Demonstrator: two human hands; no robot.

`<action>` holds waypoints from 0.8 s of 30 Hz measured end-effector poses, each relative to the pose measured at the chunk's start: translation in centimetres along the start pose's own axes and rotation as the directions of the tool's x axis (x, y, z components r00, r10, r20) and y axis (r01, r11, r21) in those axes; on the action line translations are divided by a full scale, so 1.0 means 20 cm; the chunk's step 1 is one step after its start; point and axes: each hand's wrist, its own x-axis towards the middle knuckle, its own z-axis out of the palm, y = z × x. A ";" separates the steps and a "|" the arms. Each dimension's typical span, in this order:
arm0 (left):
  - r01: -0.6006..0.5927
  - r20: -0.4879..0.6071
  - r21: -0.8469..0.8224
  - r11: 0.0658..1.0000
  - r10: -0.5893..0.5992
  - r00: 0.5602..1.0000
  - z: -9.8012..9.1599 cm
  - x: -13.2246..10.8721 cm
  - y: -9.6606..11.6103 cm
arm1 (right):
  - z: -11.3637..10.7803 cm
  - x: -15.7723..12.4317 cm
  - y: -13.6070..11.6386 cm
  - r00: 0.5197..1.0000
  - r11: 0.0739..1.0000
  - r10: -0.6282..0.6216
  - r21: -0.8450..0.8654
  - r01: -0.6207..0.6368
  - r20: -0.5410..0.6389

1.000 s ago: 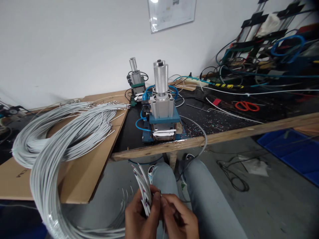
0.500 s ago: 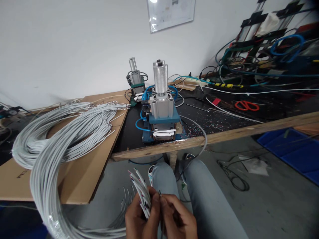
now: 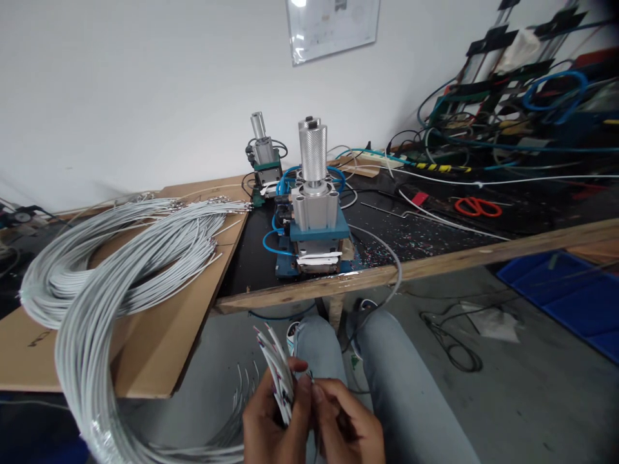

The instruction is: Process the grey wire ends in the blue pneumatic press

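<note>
In the head view, before the surface (image 3: 435, 241): white cables (image 3: 275, 370), tilted.
The left hand (image 3: 273, 425) has its grip closed around the bundle; the right hand (image 3: 345, 422) has its grip pinched on one cable (image 3: 311, 375) near its dark tip, just beside.

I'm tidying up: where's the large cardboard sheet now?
In the head view, the cardboard sheet lies at left, under the coiled white cables and left of the nearer machine.

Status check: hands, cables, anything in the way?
Left hand gripping a bunch of cables. Right hand pinching at a wire tip. Nothing seen blocking either; press beyond, apart from both.
</note>
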 end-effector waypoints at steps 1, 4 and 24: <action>0.004 0.017 0.005 1.000 -0.004 1.000 0.00 0.00 0.01 | 0.00 0.00 -0.01 1.000 1.000 0.003 -0.005 -0.003 0.006; 0.026 0.086 0.011 1.000 -0.027 0.996 0.01 0.01 0.06 | -0.02 0.01 -0.03 0.998 1.000 0.011 -0.019 -0.010 0.060; -0.257 -0.170 -0.297 0.920 0.214 0.962 0.06 0.15 0.42 | -0.19 0.56 -0.34 0.593 0.547 -0.715 -0.231 0.805 0.370</action>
